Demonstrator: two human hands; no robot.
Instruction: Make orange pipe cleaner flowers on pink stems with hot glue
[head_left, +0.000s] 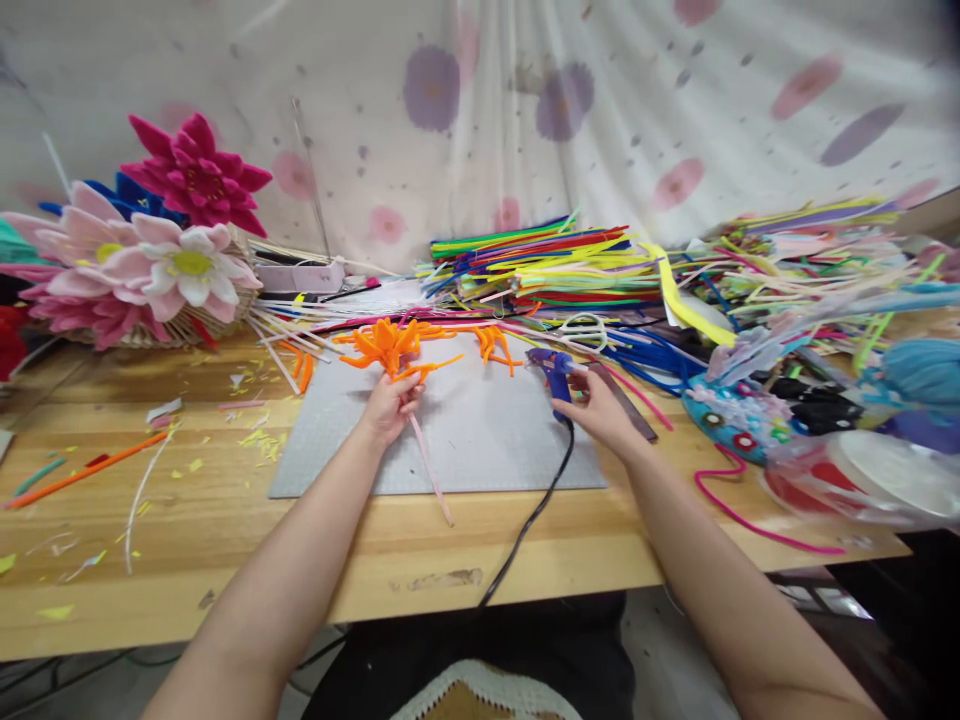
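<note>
An orange pipe-cleaner flower (386,345) with curled petals is in my left hand (390,408), whose fingers are closed around its base. Its pale pink stem (429,460) slants down from under that hand over the grey mat (480,440). My right hand (596,405) is wrapped round a blue hot glue gun (556,378), its nozzle pointing left. A black cord (536,510) runs from the glue gun down over the table's front edge. Between the hands, loose orange pipe-cleaner petals (495,348) lie at the mat's back edge.
Bundles of coloured pipe cleaners (547,262) are heaped along the back, with white-handled scissors (583,330) before them. Finished flowers (187,265) fill a basket at the left. A decorated blue piece (739,415) and a white spool (896,470) stand at the right. Yellow scraps (262,440) litter the wooden table (217,560).
</note>
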